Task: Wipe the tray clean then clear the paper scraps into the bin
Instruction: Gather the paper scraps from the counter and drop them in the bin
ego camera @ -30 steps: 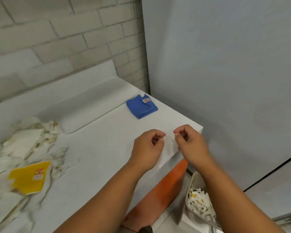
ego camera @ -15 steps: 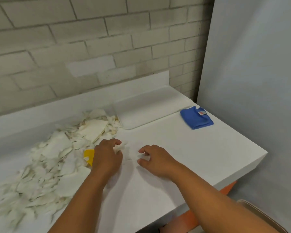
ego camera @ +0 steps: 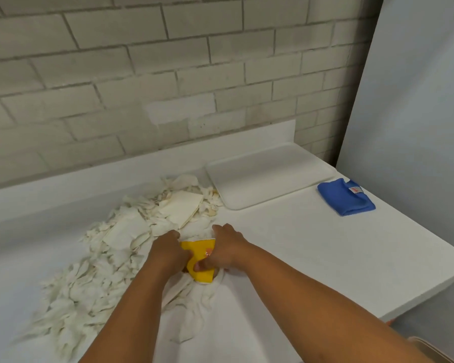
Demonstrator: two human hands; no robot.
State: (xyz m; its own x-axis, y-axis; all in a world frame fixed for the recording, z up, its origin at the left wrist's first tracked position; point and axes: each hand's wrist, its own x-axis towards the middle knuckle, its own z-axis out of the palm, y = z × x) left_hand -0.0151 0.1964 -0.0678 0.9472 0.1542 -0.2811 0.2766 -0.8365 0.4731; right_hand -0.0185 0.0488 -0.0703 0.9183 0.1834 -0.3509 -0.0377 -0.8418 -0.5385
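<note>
Head view shows both hands down on the counter (ego camera: pixel 312 247), gathering at the near edge of the scraps (ego camera: pixel 121 231). Left hand (ego camera: pixel 168 254) is curled over the left side of a yellow paper (ego camera: pixel 201 260); right hand (ego camera: pixel 227 248) grips its right side, thumb pressed on the yellow face. Whether either hand also has loose white scraps inside its curl cannot be told.

Risks, as I judge them: the scraps are light, torn and widely strewn, so a two-hand scoop could shed pieces on the way to the bin (ego camera: pixel 430 352), whose rim only just shows at the lower right, below the counter edge. Dragging the heap could also push pieces against the tray (ego camera: pixel 268 174), which already touches the pile's far right edge, and dirty it again. A loose strip near the wrists could slide off the front.

Scraps spread left and ahead of the hands, running back to the wall. Tray lies beyond and right of the hands, well apart. Blue cloth (ego camera: pixel 346 197) sits further right, untouched.
</note>
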